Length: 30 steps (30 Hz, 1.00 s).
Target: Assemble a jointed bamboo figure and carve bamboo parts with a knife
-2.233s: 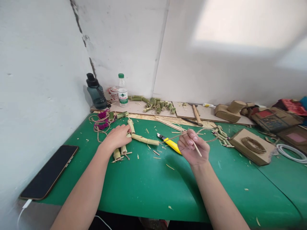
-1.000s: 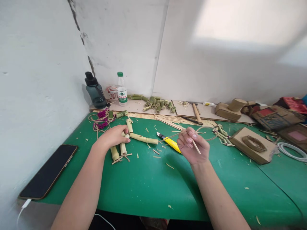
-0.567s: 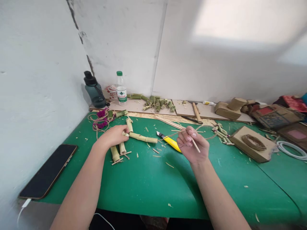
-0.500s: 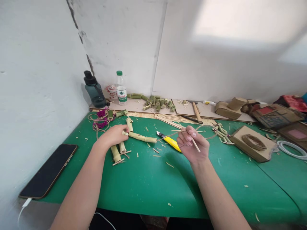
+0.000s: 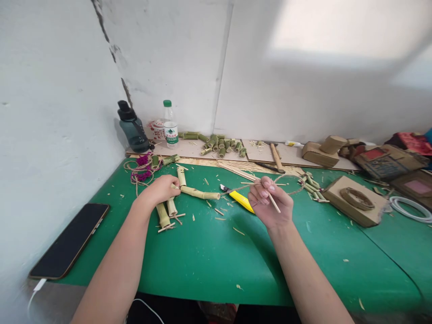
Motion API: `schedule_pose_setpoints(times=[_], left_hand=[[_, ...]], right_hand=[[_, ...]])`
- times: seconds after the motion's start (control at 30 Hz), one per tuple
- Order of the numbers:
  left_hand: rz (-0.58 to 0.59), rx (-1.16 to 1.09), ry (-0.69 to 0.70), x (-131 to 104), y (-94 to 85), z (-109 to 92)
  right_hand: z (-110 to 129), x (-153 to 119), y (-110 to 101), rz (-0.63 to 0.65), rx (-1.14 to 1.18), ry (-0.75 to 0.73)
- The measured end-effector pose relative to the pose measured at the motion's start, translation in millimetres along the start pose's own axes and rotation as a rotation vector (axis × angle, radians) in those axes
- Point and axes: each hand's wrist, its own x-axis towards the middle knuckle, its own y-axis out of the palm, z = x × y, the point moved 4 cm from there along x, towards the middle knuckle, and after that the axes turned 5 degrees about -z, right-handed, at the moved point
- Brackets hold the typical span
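Observation:
My left hand (image 5: 161, 189) is closed around the middle of a jointed bamboo figure, whose trunk its fingers hide. Above the fingers stands a short bamboo piece with a small face drawn on it (image 5: 181, 175). Two leg-like bamboo tubes (image 5: 163, 216) hang below, with thin sticks at their ends. Out to the right stretches an arm of bamboo tubes (image 5: 202, 194), with twine (image 5: 232, 191) running from its end to my right hand (image 5: 270, 202). That hand is closed, palm up, on a thin wooden stick (image 5: 274, 203) and the twine. Between the hands lies a yellow utility knife (image 5: 242, 201).
Cut bamboo tubes (image 5: 221, 145), a hammer (image 5: 276, 157), a water bottle (image 5: 171, 128) and a dark flask (image 5: 132, 128) line the back. Purple cord (image 5: 144, 173) and a phone (image 5: 70, 240) are left. Cardboard pieces (image 5: 354, 202) and a white coil (image 5: 410, 209) lie right.
Hardly anything differs. Both hands keep their holds, and the right hand with the bamboo arm's end sits very slightly further left.

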Motion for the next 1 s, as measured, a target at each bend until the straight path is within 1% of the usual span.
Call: schedule_pose_setpoints(times=[0.2,0.47,0.77,0.9,1.0], left_hand=[[-0.050,0.017,0.003,-1.7,-0.9,0.1],[-0.025,0.005,0.023,-2.2,-1.8,-1.1],[-0.032,0.016,0.030,-1.1,-1.9,-1.3],[-0.017,0.028,0.055,0.6,-0.6,0.3],[-0.001,0.027,0.067,0.0,0.6,-0.1]], right_hand=[[-1.3,0.1,-1.1,0.001,0.045,0.023],[-1.2,-0.1,-1.8,0.002,0.045,0.026],[-0.7,-0.5,0.8,0.008,0.089,0.042],[-0.4,0.1,1.6,0.006,0.060,0.031],[0.9,-0.1,2.1,-0.010,-0.009,0.004]])
